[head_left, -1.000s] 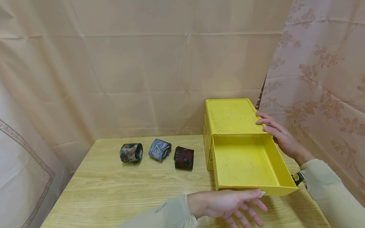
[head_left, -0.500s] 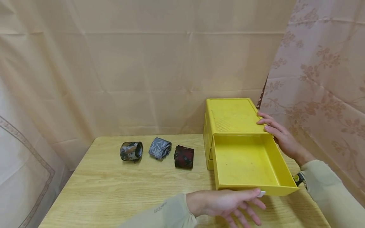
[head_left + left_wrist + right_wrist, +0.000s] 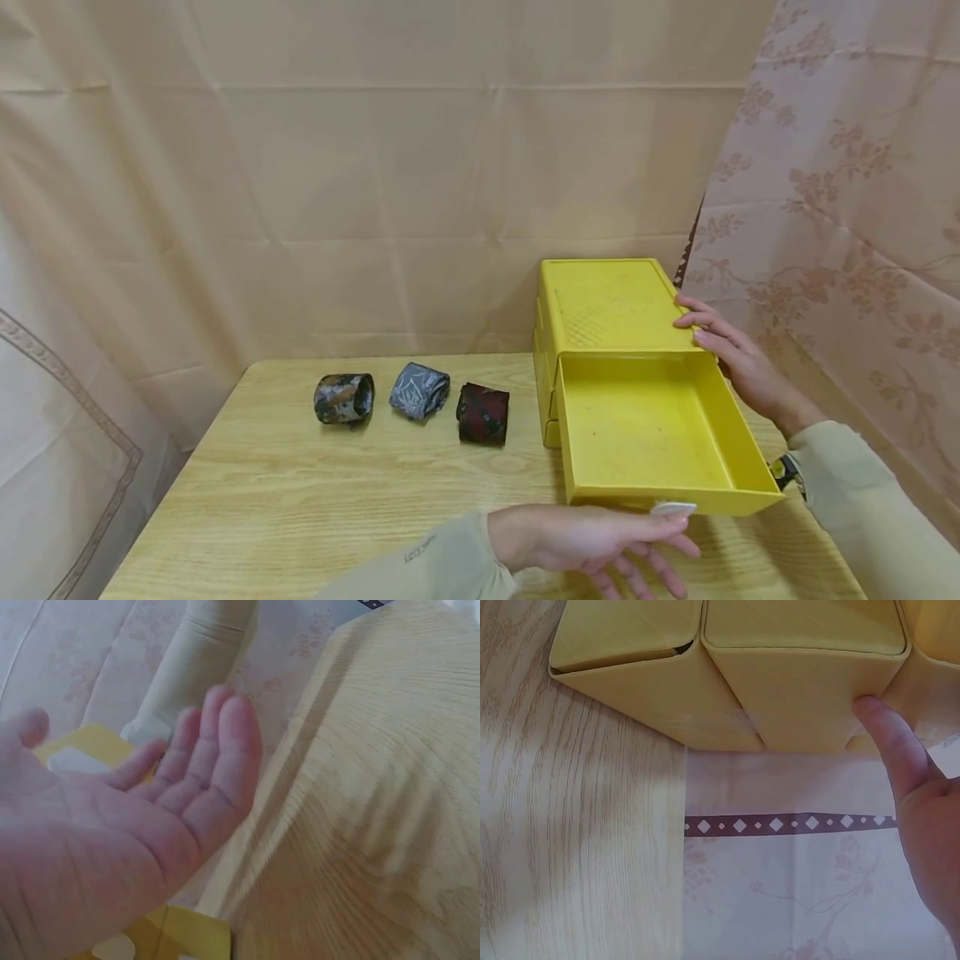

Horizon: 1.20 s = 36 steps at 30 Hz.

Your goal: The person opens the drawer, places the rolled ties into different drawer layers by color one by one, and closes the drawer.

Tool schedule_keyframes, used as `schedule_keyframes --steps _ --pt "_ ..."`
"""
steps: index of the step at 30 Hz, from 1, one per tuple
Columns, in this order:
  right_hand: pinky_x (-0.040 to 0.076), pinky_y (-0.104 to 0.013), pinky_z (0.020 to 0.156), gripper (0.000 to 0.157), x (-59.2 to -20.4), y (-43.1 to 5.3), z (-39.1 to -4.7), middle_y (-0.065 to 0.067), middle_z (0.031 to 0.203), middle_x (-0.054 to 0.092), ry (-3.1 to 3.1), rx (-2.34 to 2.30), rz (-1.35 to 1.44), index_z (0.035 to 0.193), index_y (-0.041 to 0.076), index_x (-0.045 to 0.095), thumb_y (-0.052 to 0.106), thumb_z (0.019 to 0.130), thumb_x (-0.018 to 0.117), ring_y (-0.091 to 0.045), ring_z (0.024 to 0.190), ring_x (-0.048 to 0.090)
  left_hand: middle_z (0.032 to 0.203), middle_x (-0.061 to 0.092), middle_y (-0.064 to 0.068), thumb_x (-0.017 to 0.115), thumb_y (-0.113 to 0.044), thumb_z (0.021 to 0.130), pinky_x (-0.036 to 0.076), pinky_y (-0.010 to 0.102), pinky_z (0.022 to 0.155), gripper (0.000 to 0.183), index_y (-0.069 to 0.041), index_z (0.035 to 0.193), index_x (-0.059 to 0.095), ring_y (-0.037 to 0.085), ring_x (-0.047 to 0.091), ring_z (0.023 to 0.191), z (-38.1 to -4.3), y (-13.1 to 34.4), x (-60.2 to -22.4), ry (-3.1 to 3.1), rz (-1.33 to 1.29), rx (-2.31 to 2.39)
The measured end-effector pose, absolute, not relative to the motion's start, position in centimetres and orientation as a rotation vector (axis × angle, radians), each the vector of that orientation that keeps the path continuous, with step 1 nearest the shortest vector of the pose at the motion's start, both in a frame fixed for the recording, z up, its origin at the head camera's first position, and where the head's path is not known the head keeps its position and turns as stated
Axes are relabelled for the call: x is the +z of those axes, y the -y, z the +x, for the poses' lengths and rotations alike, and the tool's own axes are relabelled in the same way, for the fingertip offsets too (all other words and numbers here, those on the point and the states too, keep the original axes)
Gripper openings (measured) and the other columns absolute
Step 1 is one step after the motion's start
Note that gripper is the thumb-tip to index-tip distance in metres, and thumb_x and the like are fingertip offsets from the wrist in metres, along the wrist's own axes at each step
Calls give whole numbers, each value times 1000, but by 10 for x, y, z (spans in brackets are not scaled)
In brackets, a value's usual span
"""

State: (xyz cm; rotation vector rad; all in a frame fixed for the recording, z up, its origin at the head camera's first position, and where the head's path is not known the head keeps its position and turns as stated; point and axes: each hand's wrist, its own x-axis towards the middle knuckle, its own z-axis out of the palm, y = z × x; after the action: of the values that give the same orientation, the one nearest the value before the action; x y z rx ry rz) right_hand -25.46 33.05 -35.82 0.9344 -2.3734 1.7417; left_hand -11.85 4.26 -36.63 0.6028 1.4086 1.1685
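Observation:
A yellow drawer cabinet (image 3: 611, 300) stands at the back right of the table, its top drawer (image 3: 645, 433) pulled far out with a bare floor. My left hand (image 3: 585, 542) lies in front of the drawer, palm up and fingers extended. Its thumb is just below the small white handle (image 3: 673, 507). In the left wrist view the palm holds nothing. My right hand (image 3: 738, 362) rests on the cabinet's right top edge; in the right wrist view a digit (image 3: 900, 746) touches its side. Left of the cabinet sit three rolled neckties: camouflage-like (image 3: 341, 398), grey-blue (image 3: 420, 392) and dark red (image 3: 483, 414).
The light wooden table (image 3: 360, 492) carries everything. Beige cloth (image 3: 375, 183) hangs behind it, and a floral curtain (image 3: 847, 217) hangs close on the right. Lower drawers show at the cabinet's left side. The pulled-out drawer juts over the table towards the front.
My left thumb has dropped off the white handle, so more of the handle shows. The right hand, the drawer and the rolled neckties have stayed in place.

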Motion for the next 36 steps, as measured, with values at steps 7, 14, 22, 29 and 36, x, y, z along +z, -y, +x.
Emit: schedule_keyframes --steps 7,14,22,29,36 --pt "39 -15 94 32 -359 -330 -254 -8 157 15 2392 1750 886 127 -4 46 13 105 29 -16 140 16 121 58 -5 23 -38 105 52 28 78 46 -18 143 39 9 61 95 -124 -28 -376 -1351 710 1103" --pt "40 -15 94 31 -359 -330 -255 -9 157 13 2360 1799 914 126 -6 46 11 105 29 -15 140 15 115 58 -12 39 -31 102 51 27 79 36 -25 137 47 6 58 101 -137 -6 -396 -1394 712 992" --pt "40 -16 95 31 -359 -330 -256 -9 157 11 2343 1847 923 125 -6 46 10 105 29 -16 140 15 107 63 0 48 -29 100 55 33 73 35 -22 135 49 16 64 93 -153 29 -415 -1474 727 976" --pt "42 -18 94 31 -358 -330 -256 -8 157 10 2346 1874 912 125 -6 45 11 105 29 -15 139 18 106 64 5 53 -37 97 55 39 72 34 -15 122 54 25 65 88 -180 56 -418 -1673 766 1057" --pt "41 -16 94 32 -357 -330 -254 -9 157 12 2373 1827 882 125 -5 46 14 106 30 -15 140 16 100 65 4 52 -33 99 54 33 71 29 -12 117 60 20 63 84 -203 71 -424 -2097 965 1209"
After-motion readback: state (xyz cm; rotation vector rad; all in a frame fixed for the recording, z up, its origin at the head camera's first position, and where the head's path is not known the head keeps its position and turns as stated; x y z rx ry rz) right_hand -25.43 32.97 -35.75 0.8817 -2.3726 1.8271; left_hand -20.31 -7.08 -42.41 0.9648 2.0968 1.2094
